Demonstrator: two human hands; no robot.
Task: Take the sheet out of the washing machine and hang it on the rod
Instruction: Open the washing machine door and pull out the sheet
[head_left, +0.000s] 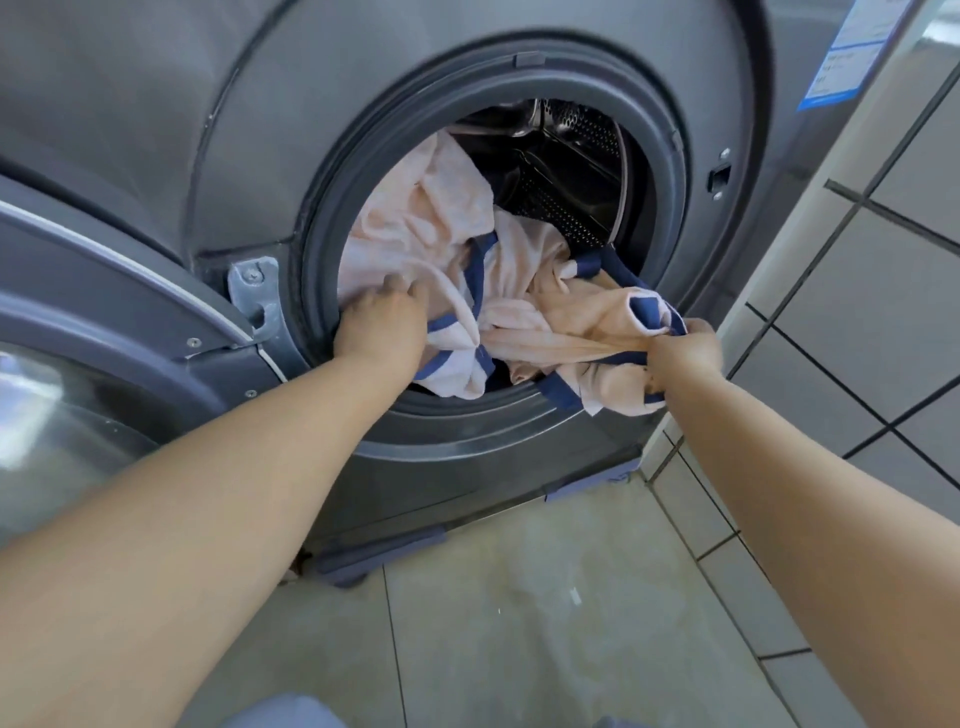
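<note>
The right hand (683, 351) grips the sheet (447, 249) at the washer (260, 156) rim, most bunched ahead of the left hand (382, 325), which presses into it, grip unclear.

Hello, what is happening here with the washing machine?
A person is pulling a pink sheet with blue edging out of the open washing machine. The right hand grips a bunch of it at the drum's rim, and the left hand reaches in on the fabric. Most of the sheet is inside the drum.

Both forearms (291, 441) are bare, with no sleeves visible.
</note>
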